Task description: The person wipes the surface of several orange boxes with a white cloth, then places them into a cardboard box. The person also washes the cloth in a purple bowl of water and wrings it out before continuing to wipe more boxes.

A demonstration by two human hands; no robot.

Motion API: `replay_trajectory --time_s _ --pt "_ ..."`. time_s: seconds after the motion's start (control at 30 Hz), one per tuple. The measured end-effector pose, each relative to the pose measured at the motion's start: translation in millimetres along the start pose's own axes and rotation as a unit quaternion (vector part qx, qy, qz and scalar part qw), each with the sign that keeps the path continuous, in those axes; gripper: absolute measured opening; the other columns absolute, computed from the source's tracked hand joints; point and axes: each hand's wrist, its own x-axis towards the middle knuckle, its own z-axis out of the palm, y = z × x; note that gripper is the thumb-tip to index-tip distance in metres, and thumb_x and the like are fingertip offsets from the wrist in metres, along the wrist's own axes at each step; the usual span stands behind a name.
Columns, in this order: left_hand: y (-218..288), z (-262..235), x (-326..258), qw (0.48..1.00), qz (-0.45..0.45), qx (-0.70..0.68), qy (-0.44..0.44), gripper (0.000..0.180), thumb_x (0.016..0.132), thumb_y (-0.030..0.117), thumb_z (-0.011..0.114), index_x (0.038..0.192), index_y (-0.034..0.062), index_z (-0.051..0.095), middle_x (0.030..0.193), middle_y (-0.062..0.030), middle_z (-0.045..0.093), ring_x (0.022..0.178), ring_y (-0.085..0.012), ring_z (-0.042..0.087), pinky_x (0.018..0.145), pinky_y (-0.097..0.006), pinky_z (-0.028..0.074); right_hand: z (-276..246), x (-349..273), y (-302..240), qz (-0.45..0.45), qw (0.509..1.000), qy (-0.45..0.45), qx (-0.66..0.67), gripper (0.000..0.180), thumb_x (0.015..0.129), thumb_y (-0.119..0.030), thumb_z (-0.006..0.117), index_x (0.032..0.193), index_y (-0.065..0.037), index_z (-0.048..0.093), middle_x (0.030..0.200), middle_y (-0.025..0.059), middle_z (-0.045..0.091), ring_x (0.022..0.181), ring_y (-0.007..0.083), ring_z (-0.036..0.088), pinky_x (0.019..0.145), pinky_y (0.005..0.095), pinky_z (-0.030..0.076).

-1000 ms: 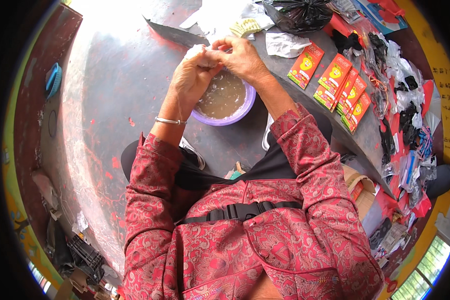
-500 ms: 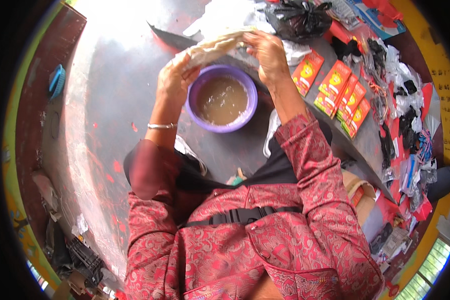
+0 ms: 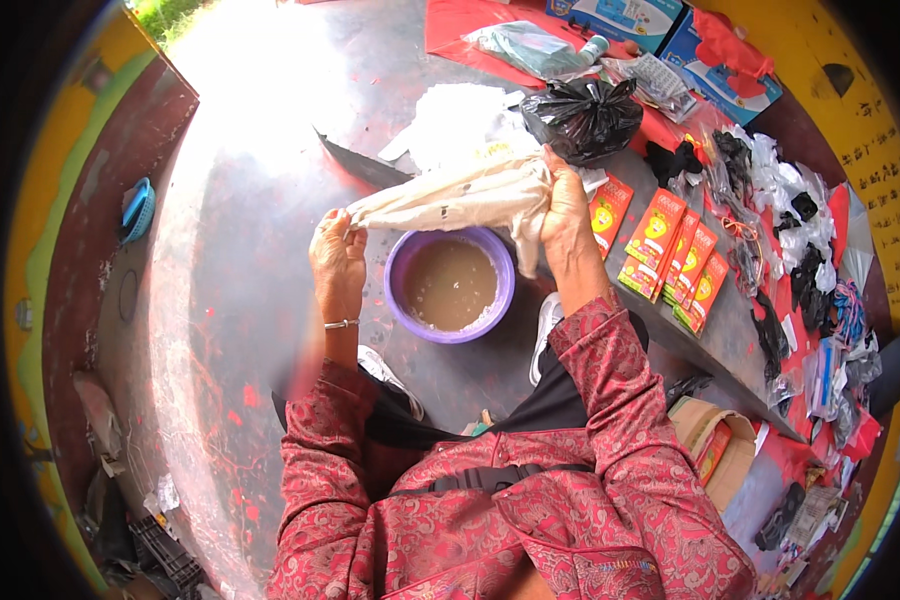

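Cream cloth (image 3: 450, 200): drawn out wider since the earlier frame, hands further apart; located at the far rim side of a purple basin (image 3: 452, 337) of cloudy water (image 3: 450, 285). Left hand (image 3: 338, 262): pinching its left end. Right hand (image 3: 568, 212): gripping its bunched right end. Red packets (image 3: 655, 230): right. Black plastic bag (image 3: 585, 118): far right.

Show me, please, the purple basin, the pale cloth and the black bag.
Purple basin (image 3: 506, 284), head view, right rim.
Pale cloth (image 3: 450, 202), head view, its middle.
Black bag (image 3: 584, 118), head view, its middle.
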Motion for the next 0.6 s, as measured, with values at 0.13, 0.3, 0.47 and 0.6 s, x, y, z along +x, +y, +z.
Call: replay_trajectory --time_s 0.13,0.3,0.47,0.6 --pt "8 -3 7 0.999 0.048 0.002 0.021 0.016 0.086 0.005 0.055 0.101 0.0033 0.049 0.084 -0.0041 0.053 0.078 -0.0146 0.055 0.068 -0.025 0.046 -5 0 -10 0.104 0.994 -0.031 0.018 0.041 0.082 -0.025 0.054 0.11 0.005 0.052 0.106 0.0217 0.059 0.096 0.0342 0.058 0.087 0.0482 0.045" --pt "9 -23 19 0.995 0.095 0.026 -0.004 0.014 0.089 0.01 0.051 0.101 0.0025 0.048 0.089 -0.0062 0.053 0.079 -0.0152 0.055 0.068 -0.024 0.047 12 -19 6 0.171 0.982 -0.077 -0.031 0.053 0.085 -0.043 0.053 0.11 0.004 0.053 0.102 0.0184 0.06 0.092 0.0288 0.06 0.086 0.0424 0.047" --pt "27 8 10 0.991 0.069 -0.094 -0.072 0.02 0.09 0.019 0.052 0.1 0.0024 0.049 0.097 -0.007 0.054 0.093 -0.0173 0.051 0.081 -0.029 0.044 -6 -21 19 0.216 0.884 -0.204 -0.362 0.037 0.086 -0.029 0.057 0.103 0.004 0.056 0.092 0.0132 0.062 0.078 0.0194 0.063 0.07 0.0334 0.053" --pt "-7 -39 25 0.997 -0.057 -0.002 -0.058 0.055 0.084 0.032 0.06 0.124 0.0013 0.036 0.114 -0.012 0.046 0.101 -0.021 0.048 0.092 -0.037 0.039 47 -53 25 0.124 0.967 -0.178 -0.138 0.024 0.092 -0.018 0.046 0.1 0.002 0.056 0.082 0.0076 0.061 0.072 0.0152 0.062 0.065 0.0287 0.054"
